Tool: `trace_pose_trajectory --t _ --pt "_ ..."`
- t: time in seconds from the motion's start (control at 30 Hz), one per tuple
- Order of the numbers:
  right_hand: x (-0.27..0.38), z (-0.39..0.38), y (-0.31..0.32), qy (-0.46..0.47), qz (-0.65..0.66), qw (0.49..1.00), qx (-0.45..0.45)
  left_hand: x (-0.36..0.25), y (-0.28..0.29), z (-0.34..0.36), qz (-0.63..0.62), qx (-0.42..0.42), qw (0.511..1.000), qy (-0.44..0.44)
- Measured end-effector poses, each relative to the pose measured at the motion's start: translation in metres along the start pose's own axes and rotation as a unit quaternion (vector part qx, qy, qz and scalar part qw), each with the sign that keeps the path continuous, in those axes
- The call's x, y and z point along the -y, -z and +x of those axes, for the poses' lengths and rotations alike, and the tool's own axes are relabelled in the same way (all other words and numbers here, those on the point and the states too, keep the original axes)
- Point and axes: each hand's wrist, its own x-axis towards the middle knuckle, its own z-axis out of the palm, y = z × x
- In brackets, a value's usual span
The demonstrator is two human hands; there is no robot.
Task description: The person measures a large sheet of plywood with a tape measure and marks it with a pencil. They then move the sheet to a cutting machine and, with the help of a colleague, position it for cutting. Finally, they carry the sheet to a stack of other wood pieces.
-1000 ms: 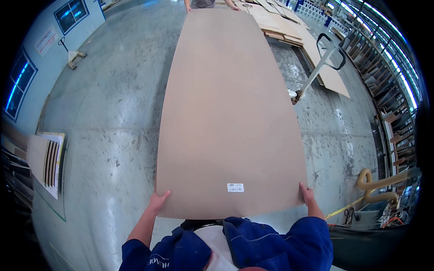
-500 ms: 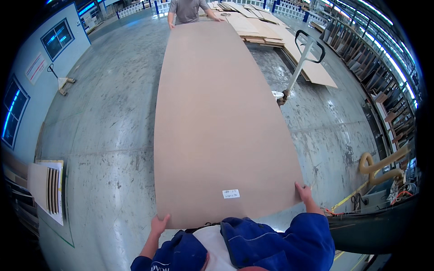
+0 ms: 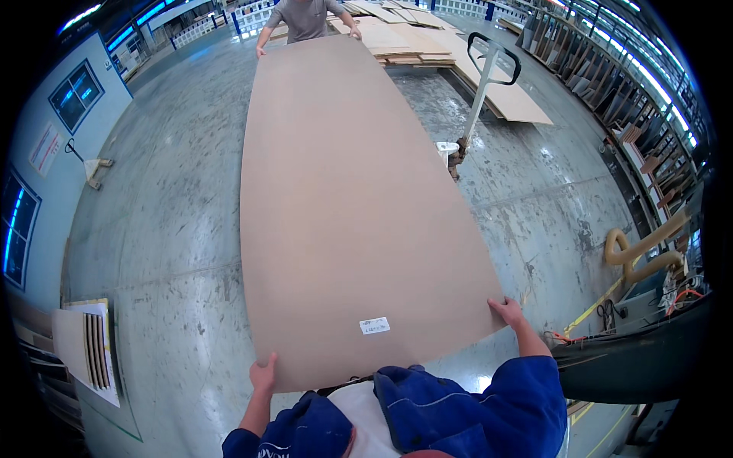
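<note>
A large brown wood panel stretches away from my body, with a small white label stuck near its close end. My left hand grips the near left corner, thumb on top and fingers hidden beneath. At the near right corner my right hand is closed round the edge in the same way. The far end is held by a co-worker in a grey shirt, one hand at each far corner.
A pallet jack stands just right of the panel, before a pile of flat boards. Another pallet jack is by the left wall. Stacked panels lie at lower left; a beige hose and dark machine are right.
The panel's far end and the co-worker have shifted left in view, and the whole view has turned slightly. Both my hands keep their hold on the near corners.
</note>
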Motion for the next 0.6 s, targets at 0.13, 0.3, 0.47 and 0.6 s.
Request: trace_pose_trajectory --t 0.13,0.3,0.47,0.6 --pt "-0.012 0.016 0.000 0.030 0.037 0.998 0.042 0.005 0.004 0.012 0.037 -0.012 0.999 0.001" --pt "-0.026 0.028 -0.011 0.077 0.102 0.990 0.057 -0.010 0.011 0.017 -0.010 0.027 1.000 -0.003" --pt "-0.029 0.024 -0.011 0.076 0.165 0.981 0.062 -0.024 0.010 0.016 -0.014 0.031 0.999 -0.005" --pt "-0.023 0.030 -0.007 0.040 0.134 0.987 0.075 0.006 0.006 0.022 -0.009 0.017 1.000 0.004"
